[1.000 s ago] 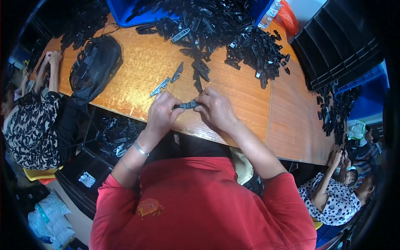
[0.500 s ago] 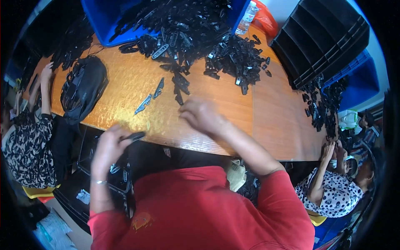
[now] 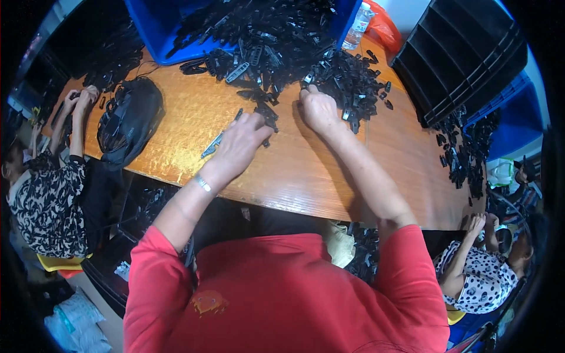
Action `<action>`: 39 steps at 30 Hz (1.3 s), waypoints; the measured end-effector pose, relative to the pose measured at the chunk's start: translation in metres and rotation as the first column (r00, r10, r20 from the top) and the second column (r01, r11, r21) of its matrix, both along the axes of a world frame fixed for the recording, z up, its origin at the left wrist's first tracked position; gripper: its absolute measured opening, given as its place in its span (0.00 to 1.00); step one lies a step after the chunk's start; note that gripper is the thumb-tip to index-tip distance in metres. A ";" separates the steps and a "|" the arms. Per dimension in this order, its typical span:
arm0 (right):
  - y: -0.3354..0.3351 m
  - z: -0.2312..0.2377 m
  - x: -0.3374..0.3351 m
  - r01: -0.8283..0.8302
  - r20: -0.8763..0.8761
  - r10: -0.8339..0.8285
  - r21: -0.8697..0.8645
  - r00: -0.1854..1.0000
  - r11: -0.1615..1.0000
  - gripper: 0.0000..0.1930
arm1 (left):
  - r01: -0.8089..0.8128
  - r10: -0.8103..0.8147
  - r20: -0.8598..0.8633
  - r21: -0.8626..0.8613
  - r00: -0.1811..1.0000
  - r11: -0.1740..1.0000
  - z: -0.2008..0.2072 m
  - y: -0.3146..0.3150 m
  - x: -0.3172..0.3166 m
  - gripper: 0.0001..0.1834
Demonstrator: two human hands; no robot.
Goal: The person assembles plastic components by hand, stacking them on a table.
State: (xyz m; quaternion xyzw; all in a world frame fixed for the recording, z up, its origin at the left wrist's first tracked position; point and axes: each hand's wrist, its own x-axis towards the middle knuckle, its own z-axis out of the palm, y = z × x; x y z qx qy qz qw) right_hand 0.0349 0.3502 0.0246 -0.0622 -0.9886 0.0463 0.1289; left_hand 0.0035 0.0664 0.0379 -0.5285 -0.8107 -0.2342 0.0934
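My left hand (image 3: 241, 141) is palm down over the table, fingers bent and apart at a short row of black plastic parts (image 3: 268, 115). Beside its wrist lies a slim grey-black strip-shaped part (image 3: 212, 145), partly covered by the hand. My right hand (image 3: 319, 110) reaches farther, to the near edge of a large heap of small black plastic parts (image 3: 353, 82). Its fingers are closed together at a small black piece with a shiny spot (image 3: 308, 78); the fingertips are partly hidden.
A tipped blue bin (image 3: 168, 57) spills parts at the far side. A black bag (image 3: 130, 120) rests at left, a water bottle (image 3: 357, 26) and stacked black trays (image 3: 459, 59) at far right. Co-workers sit on either side, in a patterned top (image 3: 50, 206) and a dotted top (image 3: 485, 276).
My left hand has moved from the table's near edge forward and right to the loose parts; the dark piece it held no longer shows. My right hand has moved forward and right to the heap.
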 end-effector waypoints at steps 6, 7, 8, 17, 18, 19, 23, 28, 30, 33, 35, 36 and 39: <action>-0.020 0.008 0.014 -0.131 0.123 0.112 0.160 0.986 0.978 0.07 | 0.066 -0.068 -0.042 -0.038 0.997 0.997 -0.002 0.004 -0.007 0.10; -0.020 0.008 0.023 -0.261 0.057 0.257 0.092 0.965 0.961 0.07 | 0.061 -0.062 -0.022 -0.037 0.998 0.997 0.000 0.002 -0.004 0.11; -0.023 0.006 0.030 -0.259 0.058 0.254 0.089 0.965 0.962 0.07 | 0.064 -0.064 -0.020 -0.039 0.998 0.997 -0.002 0.000 0.000 0.11; -0.042 0.017 0.091 -0.640 -0.309 0.601 -0.034 0.737 0.767 0.04 | -0.188 0.123 0.524 0.073 0.843 0.979 -0.014 -0.018 0.017 0.12; -0.042 0.017 0.097 -0.640 -0.306 0.602 -0.032 0.738 0.768 0.04 | -0.172 0.103 0.619 0.052 0.778 0.984 -0.012 -0.020 0.018 0.11; -0.040 0.016 0.103 -0.561 -0.337 0.512 -0.060 0.790 0.826 0.05 | -0.152 0.084 0.705 0.034 0.704 0.988 -0.012 -0.020 0.018 0.11; -0.028 0.004 0.118 -0.222 -0.259 0.171 -0.184 0.951 0.958 0.08 | -0.098 0.042 0.628 0.054 0.777 0.994 -0.017 -0.019 0.014 0.12; -0.057 -0.008 0.109 -0.023 -0.234 -0.065 -0.354 0.970 0.935 0.10 | -0.066 0.065 0.585 -0.019 0.809 0.998 -0.019 -0.019 0.005 0.10; -0.066 -0.003 0.103 0.034 -0.161 -0.083 -0.285 0.983 0.958 0.16 | -0.050 0.027 0.582 0.024 0.813 0.998 -0.021 -0.020 0.001 0.10; -0.076 -0.003 0.099 0.059 -0.126 -0.100 -0.293 0.987 0.954 0.20 | -0.040 -0.004 0.563 0.065 0.826 0.997 -0.023 -0.021 -0.005 0.09; -0.079 -0.005 0.097 0.062 -0.114 -0.100 -0.300 0.988 0.952 0.21 | -0.049 0.007 0.552 0.062 0.834 0.997 -0.026 -0.020 -0.009 0.08; -0.078 -0.005 0.096 0.093 -0.078 -0.120 -0.292 0.990 0.952 0.21 | -0.063 0.026 0.535 0.052 0.844 0.997 -0.027 -0.020 -0.011 0.08; -0.074 -0.007 0.099 0.094 -0.066 -0.120 -0.310 0.991 0.946 0.20 | -0.090 0.048 0.479 0.065 0.876 0.994 -0.028 -0.023 -0.011 0.08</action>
